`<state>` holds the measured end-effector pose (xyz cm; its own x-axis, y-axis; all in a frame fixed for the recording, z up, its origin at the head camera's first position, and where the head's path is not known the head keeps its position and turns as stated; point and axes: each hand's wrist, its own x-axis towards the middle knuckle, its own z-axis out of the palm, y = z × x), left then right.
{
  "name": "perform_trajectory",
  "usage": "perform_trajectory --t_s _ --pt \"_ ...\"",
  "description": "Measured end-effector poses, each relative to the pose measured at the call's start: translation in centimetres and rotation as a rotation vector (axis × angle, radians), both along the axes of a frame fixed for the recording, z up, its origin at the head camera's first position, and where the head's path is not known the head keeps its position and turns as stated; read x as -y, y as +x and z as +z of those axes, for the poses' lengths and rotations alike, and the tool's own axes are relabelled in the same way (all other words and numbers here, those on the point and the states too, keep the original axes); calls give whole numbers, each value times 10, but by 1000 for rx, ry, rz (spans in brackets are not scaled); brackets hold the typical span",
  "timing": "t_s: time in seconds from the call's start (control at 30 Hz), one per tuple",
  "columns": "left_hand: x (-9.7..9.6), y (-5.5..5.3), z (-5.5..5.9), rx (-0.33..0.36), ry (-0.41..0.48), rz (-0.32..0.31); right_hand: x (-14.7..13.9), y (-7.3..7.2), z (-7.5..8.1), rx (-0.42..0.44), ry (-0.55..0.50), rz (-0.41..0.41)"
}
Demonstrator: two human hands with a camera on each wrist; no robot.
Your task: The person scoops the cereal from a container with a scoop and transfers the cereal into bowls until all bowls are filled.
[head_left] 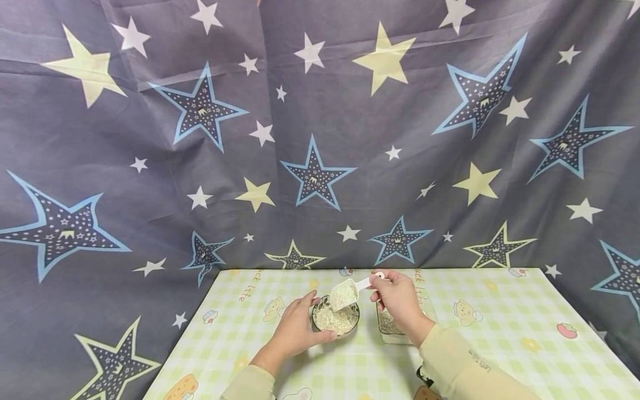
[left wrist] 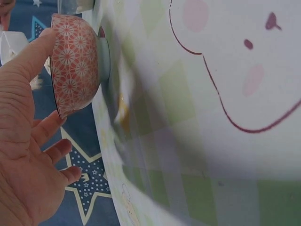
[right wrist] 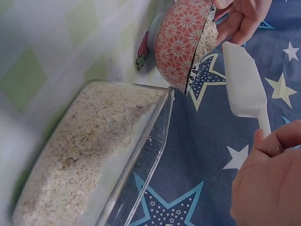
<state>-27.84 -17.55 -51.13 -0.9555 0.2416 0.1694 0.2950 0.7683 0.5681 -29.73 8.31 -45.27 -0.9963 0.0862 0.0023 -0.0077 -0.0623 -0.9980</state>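
Note:
A small bowl [left wrist: 77, 66] with a red and white flower pattern stands on the table, full of oat flakes [head_left: 336, 321]. My left hand [head_left: 296, 326] holds it by the rim, thumb on the near side and index finger on the far side; the other fingers are off it. Above the bowl is a white scoop [right wrist: 244, 84] loaded with flakes. Its handle is pinched in my right hand [head_left: 397, 297]. Under that hand a clear rectangular container [right wrist: 160, 141] holds more oats [right wrist: 80, 150]; in the head view the hand and forearm hide part of it.
The table has a green and white checked cloth [head_left: 505, 344] with cartoon prints. Behind its far edge hangs a dark curtain [head_left: 340, 122] with stars. The container stands just right of the bowl, with a narrow gap between them.

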Motion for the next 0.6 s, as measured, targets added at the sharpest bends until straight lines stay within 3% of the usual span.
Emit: perform_trajectory --t_s 0.6 --pt "-1 -1 1 -5 -2 7 -3 4 6 -75 16 -15"
